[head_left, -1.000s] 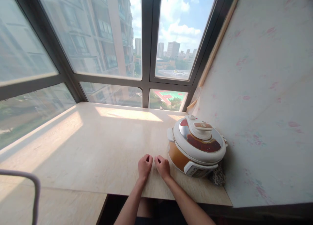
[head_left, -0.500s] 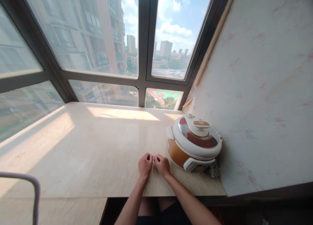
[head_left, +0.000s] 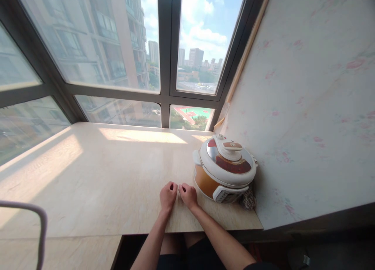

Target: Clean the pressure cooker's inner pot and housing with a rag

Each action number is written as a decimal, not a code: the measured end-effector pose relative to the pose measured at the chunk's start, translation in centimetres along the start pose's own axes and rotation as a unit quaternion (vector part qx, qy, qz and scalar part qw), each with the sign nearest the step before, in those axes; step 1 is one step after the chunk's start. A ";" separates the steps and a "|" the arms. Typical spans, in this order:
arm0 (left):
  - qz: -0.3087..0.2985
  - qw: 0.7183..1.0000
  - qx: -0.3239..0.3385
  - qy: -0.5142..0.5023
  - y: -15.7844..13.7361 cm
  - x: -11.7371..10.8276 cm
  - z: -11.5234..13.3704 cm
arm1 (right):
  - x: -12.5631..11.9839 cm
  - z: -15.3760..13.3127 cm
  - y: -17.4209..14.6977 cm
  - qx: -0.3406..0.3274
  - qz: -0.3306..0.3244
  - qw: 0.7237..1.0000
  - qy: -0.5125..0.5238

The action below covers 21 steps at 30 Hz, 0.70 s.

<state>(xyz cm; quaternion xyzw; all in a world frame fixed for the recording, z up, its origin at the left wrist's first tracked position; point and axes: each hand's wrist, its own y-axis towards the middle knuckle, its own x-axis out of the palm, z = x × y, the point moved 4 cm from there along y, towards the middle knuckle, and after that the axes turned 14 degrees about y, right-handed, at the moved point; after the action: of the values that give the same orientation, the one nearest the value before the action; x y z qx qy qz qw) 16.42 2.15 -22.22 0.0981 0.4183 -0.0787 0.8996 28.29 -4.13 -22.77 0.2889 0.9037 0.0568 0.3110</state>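
Note:
Both my hands rest side by side on the pale marbled counter point(head_left: 131, 176), near its front edge, with a narrow gap between them. My left hand point(head_left: 168, 195) is curled into a loose fist, and nothing shows in it. Curled the same way, my right hand point(head_left: 188, 195) also shows nothing in its fingers. Just right of it stands an electric pressure cooker point(head_left: 225, 170) with a white rim, an orange-brown body and a closed lid with a handle. Neither hand appears to touch the cooker.
A bunched grey cord or cloth point(head_left: 249, 199) lies behind the cooker, by the flower-patterned wall point(head_left: 307, 106). Dark window frames point(head_left: 165, 47) rise at the back. A curved grey tube point(head_left: 43, 227) stands at the lower left.
The view has turned slightly to the right, so the counter, cooker and hands all appear a little further left. My hands keep the same curled pose beside each other.

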 end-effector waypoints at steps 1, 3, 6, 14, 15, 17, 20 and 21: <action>0.003 1.000 -0.001 0.000 0.0 0.0 0.0 | 0.0 -0.1 0.0 -0.001 -0.001 1.000 0.004; 0.007 1.000 -0.002 0.000 0.0 -0.1 0.0 | -0.1 -0.2 0.0 -0.003 -0.003 1.000 0.012; 0.011 1.000 -0.003 0.003 0.0 -0.3 0.0 | -0.2 -0.3 -0.2 -0.003 -0.005 1.000 0.028; 0.013 1.000 -0.001 0.016 0.1 -0.9 0.4 | -0.7 -0.6 -0.8 0.002 -0.023 0.997 0.077; 0.015 1.000 -0.002 0.018 0.1 -1.0 0.5 | -0.7 -0.7 -0.8 0.003 -0.025 0.996 0.084; 0.017 1.000 -0.005 0.022 0.1 -1.1 0.5 | -0.8 -0.7 -0.8 0.006 -0.030 0.995 0.099; 0.019 0.999 -0.009 0.026 0.1 -1.2 0.7 | -0.9 -0.7 -0.9 0.009 -0.040 0.991 0.127; 0.019 0.999 -0.010 0.027 0.1 -1.3 0.7 | -1.0 -0.7 -1.0 0.010 -0.044 0.989 0.138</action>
<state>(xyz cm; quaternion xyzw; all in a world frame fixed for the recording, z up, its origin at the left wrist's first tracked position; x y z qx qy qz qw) 16.16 2.11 -20.75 0.0995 0.4413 -0.0550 0.8901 28.04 -5.48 -21.97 0.2409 0.9504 0.0738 0.1824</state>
